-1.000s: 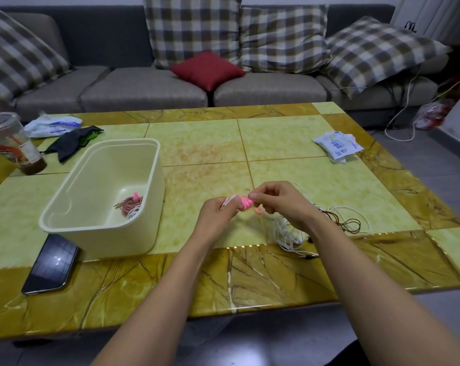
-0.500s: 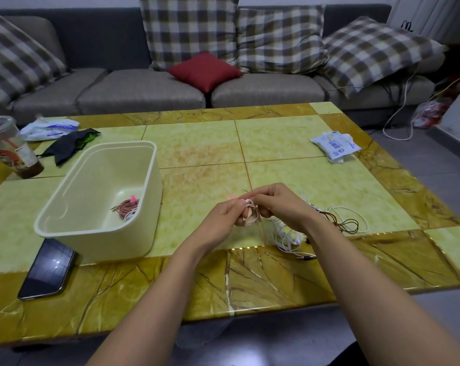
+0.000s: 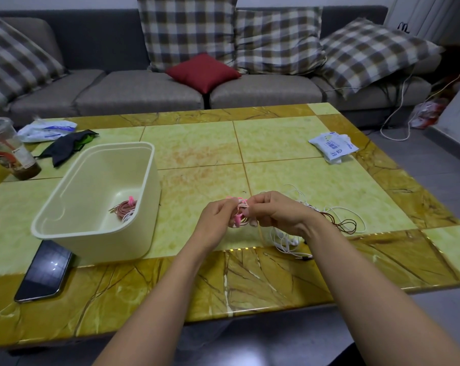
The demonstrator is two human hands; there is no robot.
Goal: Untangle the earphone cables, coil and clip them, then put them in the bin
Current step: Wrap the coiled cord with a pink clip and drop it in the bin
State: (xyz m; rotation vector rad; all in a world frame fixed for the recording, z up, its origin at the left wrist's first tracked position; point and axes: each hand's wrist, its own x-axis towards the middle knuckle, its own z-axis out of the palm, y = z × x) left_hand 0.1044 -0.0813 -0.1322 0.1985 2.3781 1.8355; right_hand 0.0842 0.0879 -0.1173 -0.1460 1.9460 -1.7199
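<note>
My left hand (image 3: 217, 220) and my right hand (image 3: 273, 213) meet above the table's front middle. Between their fingertips they pinch a small coil of pale pink earphone cable (image 3: 240, 216) with a pink clip on it. Just right of my right hand a tangle of white earphone cables (image 3: 287, 237) lies on the table, with a dark red cable (image 3: 342, 224) looped beside it. The cream bin (image 3: 65, 220) stands to the left; inside it lies a coiled pink cable with a pink clip (image 3: 127, 207).
A phone (image 3: 45, 272) lies face up at the bin's front left corner. A drink cup (image 3: 8, 150), a black cloth (image 3: 65, 147) and a white packet (image 3: 47, 129) sit at the back left. Another white packet (image 3: 333, 146) lies at the back right. A sofa stands behind the table.
The pink clip, held up between my fingertips a second ago, now sits on the coil. Both hands have closed in tighter around the coil and stayed in place.
</note>
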